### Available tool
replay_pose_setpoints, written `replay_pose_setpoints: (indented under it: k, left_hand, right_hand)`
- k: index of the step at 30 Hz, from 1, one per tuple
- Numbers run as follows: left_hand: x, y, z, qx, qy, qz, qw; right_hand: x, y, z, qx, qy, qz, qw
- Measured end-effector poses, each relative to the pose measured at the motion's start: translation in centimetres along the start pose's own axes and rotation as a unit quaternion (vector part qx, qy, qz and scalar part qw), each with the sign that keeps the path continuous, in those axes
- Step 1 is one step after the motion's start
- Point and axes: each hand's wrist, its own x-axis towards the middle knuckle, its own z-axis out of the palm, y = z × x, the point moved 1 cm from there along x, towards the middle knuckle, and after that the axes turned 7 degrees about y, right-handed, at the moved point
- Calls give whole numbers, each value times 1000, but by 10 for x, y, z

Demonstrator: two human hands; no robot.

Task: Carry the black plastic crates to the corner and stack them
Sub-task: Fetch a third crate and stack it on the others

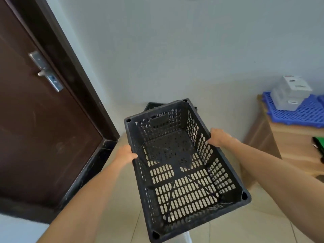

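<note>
Door (35, 120) left; second crate (152, 106) ahead by wall (192, 50); counter (289, 137) right bore blue grid (303, 113). Left hand (125, 154), right hand (220, 137) gripped black crate (184, 172) over tiled floor (245, 218).

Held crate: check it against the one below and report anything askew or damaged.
The held crate is askew. The left hand and right hand grip its long rims, and it is turned at an angle to the lower crate by the wall, so their rims do not line up. No cracks or breaks show.

Black slotted crate (184, 172), brown door (35, 120), blue pallet (305, 113).
</note>
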Motion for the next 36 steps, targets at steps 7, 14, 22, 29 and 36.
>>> replay_pose_setpoints:
  k: [7,14,22,29,36]
  left_hand:
    - [156,28,-17,5,-4,-2,1000]
    - [255,49,-31,-4,0,-49,999]
    - [330,83,-30,-55,23,-144,988]
    - [366,114,5,-105,58,-214,969]
    - [388,128,-5,-92,100,-256,957]
  right_hand:
    - [155,-48,-24,-29,-8,4,1000]
    - [284,-91,-39,-36,-65,-40,996]
    - [435,-138,-54,-103,-95,-135,981]
    - [523,-160,-56,-153,-117,-195,962]
    - [572,-191,-56,-175,-120,-242,947]
